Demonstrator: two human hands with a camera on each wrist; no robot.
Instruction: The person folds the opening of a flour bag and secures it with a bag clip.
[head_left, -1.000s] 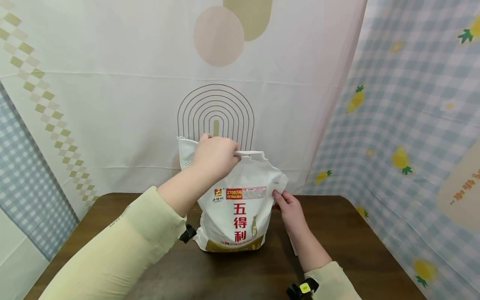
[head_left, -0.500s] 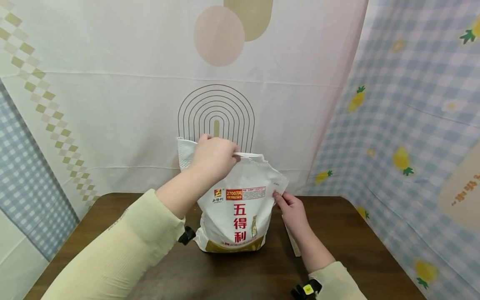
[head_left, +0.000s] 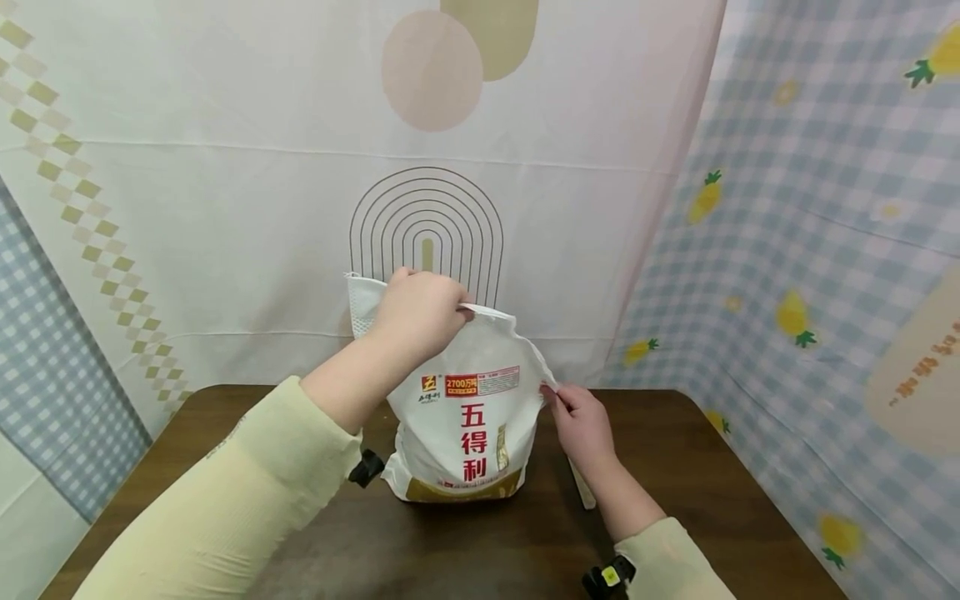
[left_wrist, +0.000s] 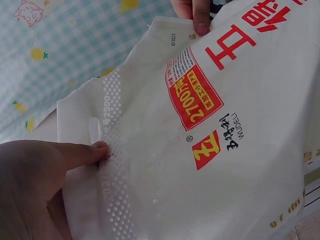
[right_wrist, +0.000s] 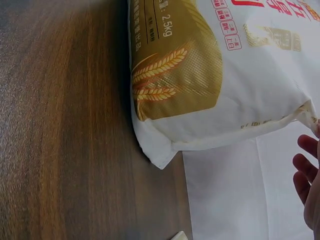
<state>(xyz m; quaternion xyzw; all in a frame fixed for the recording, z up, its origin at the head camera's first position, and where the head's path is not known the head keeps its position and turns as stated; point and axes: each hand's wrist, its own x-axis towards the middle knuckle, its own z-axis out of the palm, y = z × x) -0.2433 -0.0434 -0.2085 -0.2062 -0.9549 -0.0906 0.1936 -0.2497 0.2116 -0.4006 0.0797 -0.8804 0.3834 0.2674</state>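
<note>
A white flour bag (head_left: 480, 408) with red characters and a gold base stands upright on the brown table. My left hand (head_left: 423, 312) grips its top edge; in the left wrist view the thumb presses beside the handle slot of the bag (left_wrist: 150, 125). My right hand (head_left: 583, 421) pinches the bag's right side edge below the upper corner. In the right wrist view the printed wheat ears and the lower corner of the bag (right_wrist: 240, 95) show, and part of the right hand (right_wrist: 311, 185) appears at the right border. The bag's back is hidden.
A thin pale strip-like object (head_left: 582, 487) lies on the table (head_left: 690, 500) by my right forearm, partly hidden. Behind the table hangs a white patterned cloth (head_left: 225, 250). A blue checked cloth (head_left: 750, 275) hangs on the right.
The bag's upper right corner, which stuck out flat before, is now drawn in and folded along the edge at my right fingers. My left hand keeps its hold on the top.
</note>
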